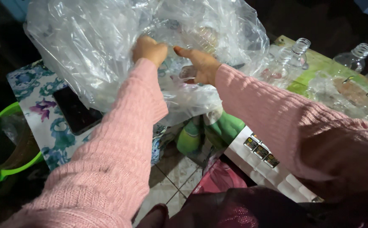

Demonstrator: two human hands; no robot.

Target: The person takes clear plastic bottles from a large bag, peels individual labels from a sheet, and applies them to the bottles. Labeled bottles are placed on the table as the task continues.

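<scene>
Both arms outstretched, left hand [149, 50] gripping plastic bag [87, 46]

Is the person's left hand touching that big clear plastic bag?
Touching. The head view shows the left hand closed on a fold of the clear plastic bag, its fingers bunched into the film.

Single head camera looking steeply down and forward from wearer's head, sitting close over pink sleeves [120, 160], framing clear plastic bag [108, 46], patterned tabletop [36, 97], tiled floor [171, 177] below.
</scene>
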